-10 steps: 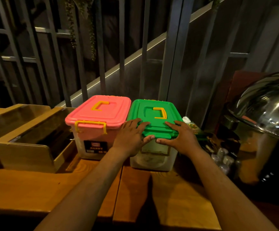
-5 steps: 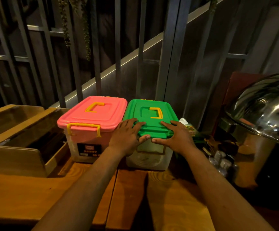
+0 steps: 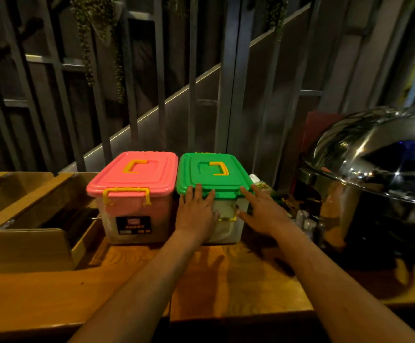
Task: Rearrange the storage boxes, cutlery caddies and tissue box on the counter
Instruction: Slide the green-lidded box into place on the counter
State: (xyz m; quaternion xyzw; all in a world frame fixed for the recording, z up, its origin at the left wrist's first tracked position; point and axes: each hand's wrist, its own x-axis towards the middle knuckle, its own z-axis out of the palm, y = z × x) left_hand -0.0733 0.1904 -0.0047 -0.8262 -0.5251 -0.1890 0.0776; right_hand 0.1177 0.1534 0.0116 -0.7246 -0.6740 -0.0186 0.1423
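Two clear storage boxes stand side by side at the back of the wooden counter [image 3: 226, 280]. The pink-lidded box [image 3: 137, 179] is on the left, the green-lidded box [image 3: 211, 172] touches it on the right. Both lids carry yellow handles. My left hand [image 3: 197, 211] lies flat against the green box's front, fingertips on the lid's front edge. My right hand [image 3: 263, 211] is spread at the box's front right corner, fingers apart, seemingly just off the lid. Neither hand grips anything.
Wooden cutlery caddies [image 3: 35, 219] sit left of the pink box. A shiny steel chafing dish dome [image 3: 379, 154] fills the right side. Small bottles and packets [image 3: 300, 219] crowd between it and the green box. A metal railing stands behind.
Both hands slid back from the top of the green lid to its front edge and face. The right hand has lifted slightly. The boxes sit a little further back.
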